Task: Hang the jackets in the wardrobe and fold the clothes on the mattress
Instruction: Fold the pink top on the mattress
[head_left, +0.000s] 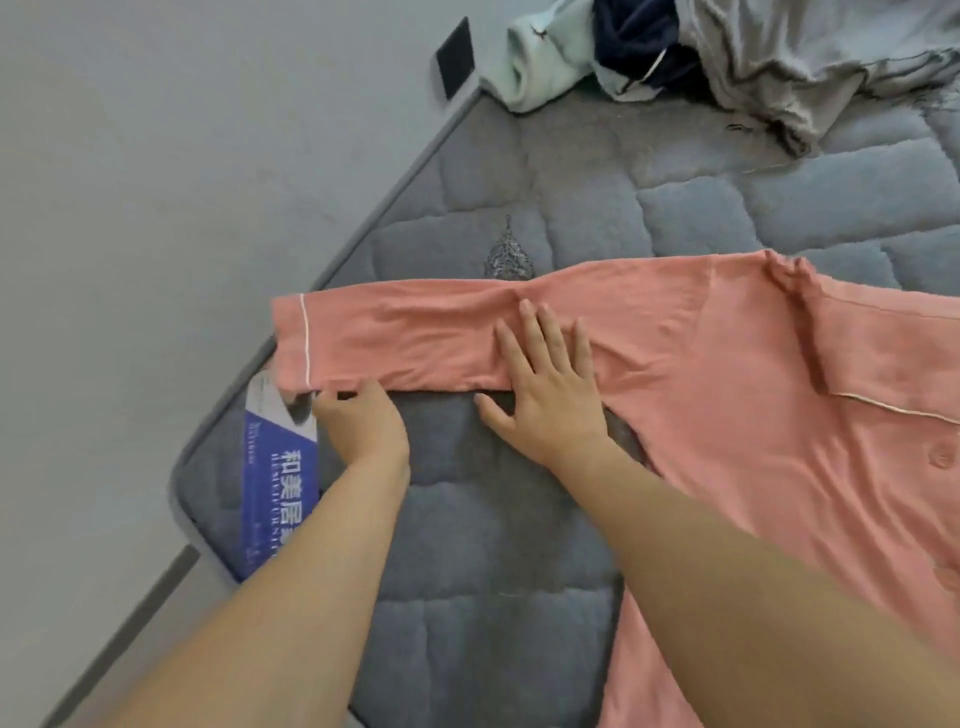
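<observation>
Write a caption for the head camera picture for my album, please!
Left hand pinches the pink shirt sleeve's edge while right hand presses it flat on the mattress.

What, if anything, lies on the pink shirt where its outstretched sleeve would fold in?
Only the person's own right hand, lying flat on the pink shirt near the sleeve's root. The left hand pinches the sleeve near the cuff. The clothes pile lies far off on the mattress.

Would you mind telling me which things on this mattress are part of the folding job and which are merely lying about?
Part of the job:
pink shirt, spread flat
left hand, gripping the sleeve's lower edge
right hand, pressing flat on the sleeve
pile of clothes, waiting to be folded
mattress

Lying about:
dark phone by the mattress edge
blue label on the mattress
</observation>
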